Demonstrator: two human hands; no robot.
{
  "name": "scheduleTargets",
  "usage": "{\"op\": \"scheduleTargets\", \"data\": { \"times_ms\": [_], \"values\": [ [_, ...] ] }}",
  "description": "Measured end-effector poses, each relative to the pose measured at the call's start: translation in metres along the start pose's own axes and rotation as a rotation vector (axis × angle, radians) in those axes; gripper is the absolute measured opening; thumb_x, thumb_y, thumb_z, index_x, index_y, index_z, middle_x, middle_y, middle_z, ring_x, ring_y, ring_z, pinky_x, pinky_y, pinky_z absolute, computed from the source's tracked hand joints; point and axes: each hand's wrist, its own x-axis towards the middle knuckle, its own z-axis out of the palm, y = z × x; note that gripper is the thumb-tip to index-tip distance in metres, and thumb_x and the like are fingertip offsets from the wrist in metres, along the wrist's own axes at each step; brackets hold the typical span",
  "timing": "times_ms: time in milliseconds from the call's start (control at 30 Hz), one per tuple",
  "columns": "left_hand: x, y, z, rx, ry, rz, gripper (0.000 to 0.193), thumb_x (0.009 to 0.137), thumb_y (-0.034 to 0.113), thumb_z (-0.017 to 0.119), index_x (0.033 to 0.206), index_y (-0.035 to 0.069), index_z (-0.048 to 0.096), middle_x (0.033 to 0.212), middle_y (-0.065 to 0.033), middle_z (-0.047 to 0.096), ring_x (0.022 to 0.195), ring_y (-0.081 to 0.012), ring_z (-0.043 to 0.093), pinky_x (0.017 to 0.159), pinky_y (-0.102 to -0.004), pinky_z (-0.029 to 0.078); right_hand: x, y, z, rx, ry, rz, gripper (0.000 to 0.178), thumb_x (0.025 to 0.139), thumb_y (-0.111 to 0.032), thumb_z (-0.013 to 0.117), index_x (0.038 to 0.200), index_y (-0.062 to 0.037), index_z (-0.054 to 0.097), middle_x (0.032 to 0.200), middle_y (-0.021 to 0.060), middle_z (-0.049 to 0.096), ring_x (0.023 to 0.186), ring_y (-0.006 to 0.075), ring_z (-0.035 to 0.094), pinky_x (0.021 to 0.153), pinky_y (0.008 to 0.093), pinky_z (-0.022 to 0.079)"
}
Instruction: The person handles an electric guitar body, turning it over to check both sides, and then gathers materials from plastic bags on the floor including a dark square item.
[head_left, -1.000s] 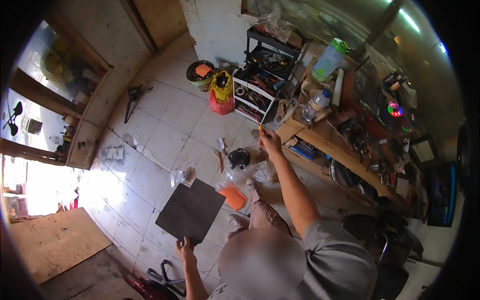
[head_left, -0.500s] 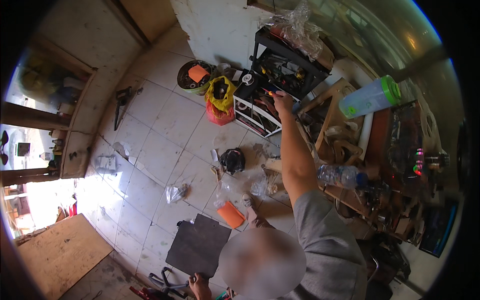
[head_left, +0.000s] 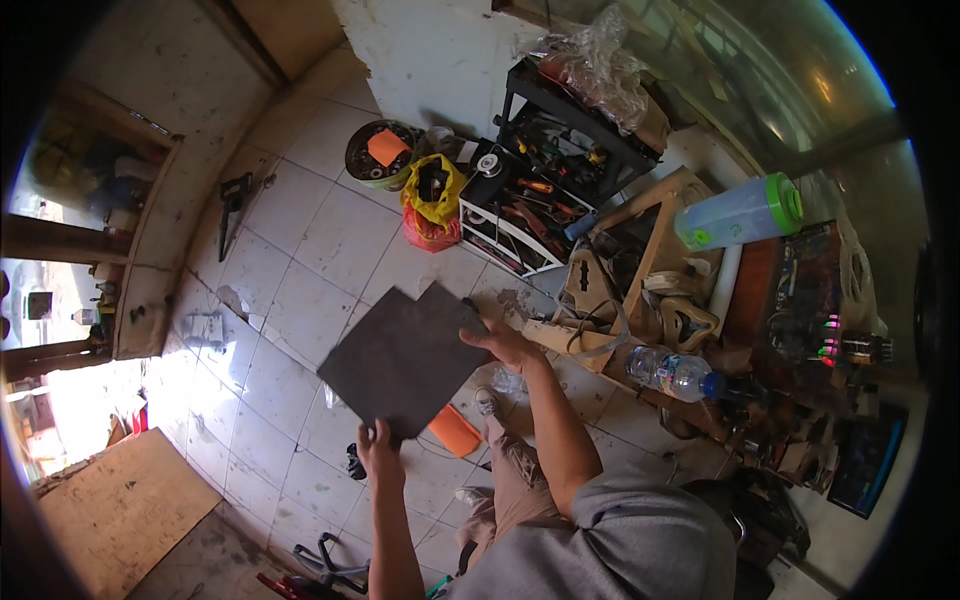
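Observation:
A flat dark grey sheet [head_left: 400, 360] with a notch in its far edge is held up over the tiled floor between both my hands. At its near corner my left hand [head_left: 380, 452] pinches the edge between thumb and fingers. My right hand [head_left: 500, 345] grips the right edge, thumb lying on top of the sheet. Beyond it stands a white-framed tool rack [head_left: 515, 255] with several tools in it. An orange-handled tool [head_left: 535, 185] lies on the rack, apart from my hands.
A black tool shelf [head_left: 580, 140] stands behind the rack. To the right, a wooden bench [head_left: 640, 260] carries a clear bottle [head_left: 670, 372] and a green-capped container [head_left: 740, 212]. A yellow bag [head_left: 437, 190], a round tub [head_left: 375, 168] and an orange piece [head_left: 455, 430] sit on the floor.
My right hand has left the orange-handled tool at the rack, come back toward me and taken the sheet's right edge. The sheet has risen and moved away from me, with my left hand still on it.

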Motion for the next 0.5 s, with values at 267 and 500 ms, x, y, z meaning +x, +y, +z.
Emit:
{"op": "scheduleTargets", "data": {
  "times_ms": [267, 500],
  "values": [
    [0.005, -0.014, -0.003, 0.356, -0.085, 0.054, 0.061, 0.097, 0.038, 0.06, 0.147, 0.01, 0.038, 0.127, -0.0123, 0.058, 0.105, -0.0227, 0.062, 0.089, -0.0379, 0.048, 0.04, -0.041, -0.091, 0.598, 0.552, -0.243, 0.025, 0.089, -0.016, 0.068, 0.111, -0.0081, 0.062, 0.106, 0.0073, 0.066, 0.091, 0.0191, 0.063, 0.067, 0.0359, 0.058],
    [-0.057, -0.176, -0.226, 0.791, 0.165, -0.16, 0.056, 0.092, 0.033, 0.067, 0.134, 0.0, 0.051, 0.105, -0.0194, 0.067, 0.08, -0.0196, 0.066, 0.067, -0.0305, 0.051, 0.075, -0.101, -0.163, 0.674, 1.016, -0.411, 0.043, 0.085, -0.015, 0.069, 0.122, -0.0004, 0.053, 0.12, 0.0155, 0.056, 0.101, 0.0308, 0.059, 0.069, 0.0416, 0.059]
  ]
}}
